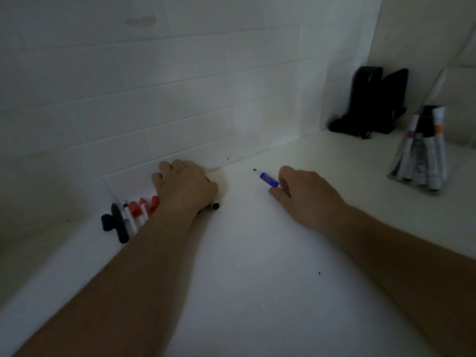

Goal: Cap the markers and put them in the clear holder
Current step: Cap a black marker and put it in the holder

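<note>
Beyond right grip (304, 194), uncapped blue marker (268, 179)

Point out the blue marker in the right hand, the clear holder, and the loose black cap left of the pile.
blue marker (268, 180): head view, on its blue barrel.
clear holder (394, 166): head view, on its lower left wall.
black cap (106, 222): head view, on its side.

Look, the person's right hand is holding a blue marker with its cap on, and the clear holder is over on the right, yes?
Not quite. In the head view the blue marker pinched in the right hand has no cap: its dark tip is bare. The rest is right: the clear holder stands over on the right, with markers in it.
</note>
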`<act>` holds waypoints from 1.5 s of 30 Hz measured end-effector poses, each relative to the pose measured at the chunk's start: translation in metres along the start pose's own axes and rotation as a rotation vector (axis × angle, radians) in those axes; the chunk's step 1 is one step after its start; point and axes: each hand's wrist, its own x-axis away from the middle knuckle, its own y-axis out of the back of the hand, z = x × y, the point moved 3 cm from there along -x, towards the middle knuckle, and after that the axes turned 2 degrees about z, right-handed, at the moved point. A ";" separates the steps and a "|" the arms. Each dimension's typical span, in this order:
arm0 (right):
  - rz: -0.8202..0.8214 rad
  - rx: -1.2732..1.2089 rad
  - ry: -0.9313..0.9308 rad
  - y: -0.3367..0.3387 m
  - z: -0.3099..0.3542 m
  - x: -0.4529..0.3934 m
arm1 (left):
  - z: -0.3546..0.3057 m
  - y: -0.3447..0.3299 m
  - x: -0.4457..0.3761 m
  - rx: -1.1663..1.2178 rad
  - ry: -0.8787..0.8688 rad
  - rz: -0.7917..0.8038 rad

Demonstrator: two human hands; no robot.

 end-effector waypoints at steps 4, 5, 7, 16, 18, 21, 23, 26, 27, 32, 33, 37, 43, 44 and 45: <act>-0.080 -0.276 -0.071 0.007 -0.008 0.002 | -0.010 0.010 0.004 0.069 -0.055 -0.134; -0.099 -0.321 -0.082 0.008 -0.010 0.001 | -0.014 0.013 0.009 0.182 -0.102 -0.152; -0.107 -0.355 -0.073 0.009 -0.011 0.001 | -0.023 0.018 0.024 0.540 -0.179 -0.159; -0.119 -0.347 -0.056 0.010 -0.012 0.002 | -0.054 0.020 0.055 1.021 -0.280 -0.125; -0.125 -0.360 -0.062 0.010 -0.013 0.002 | -0.052 0.019 0.055 0.948 -0.293 -0.092; -0.128 -0.373 -0.063 0.008 -0.013 0.002 | -0.051 0.023 0.053 0.817 -0.323 -0.119; -0.126 -0.378 -0.064 0.008 -0.012 0.002 | -0.051 0.023 0.053 0.788 -0.350 -0.142; -0.131 -0.369 -0.063 0.008 -0.012 0.001 | -0.052 0.021 0.054 0.881 -0.331 -0.145; -0.141 -0.364 -0.054 0.009 -0.011 0.001 | -0.052 0.019 0.054 0.930 -0.303 -0.140; -0.221 -0.173 0.013 0.016 -0.008 0.004 | -0.051 0.010 0.049 0.994 -0.297 -0.135; -0.236 -0.135 0.027 0.017 -0.006 0.005 | -0.051 0.010 0.048 0.990 -0.322 -0.137; -0.314 -0.057 0.087 0.019 0.000 0.006 | -0.053 0.013 0.048 0.948 -0.411 -0.096; -0.367 -0.063 0.087 0.020 -0.002 0.007 | -0.053 0.011 0.049 0.926 -0.484 -0.059; -0.368 -0.054 0.088 0.020 -0.002 0.007 | -0.054 0.012 0.049 0.915 -0.499 -0.056; -0.365 -0.040 0.091 0.020 -0.002 0.006 | -0.054 0.012 0.050 0.899 -0.515 -0.058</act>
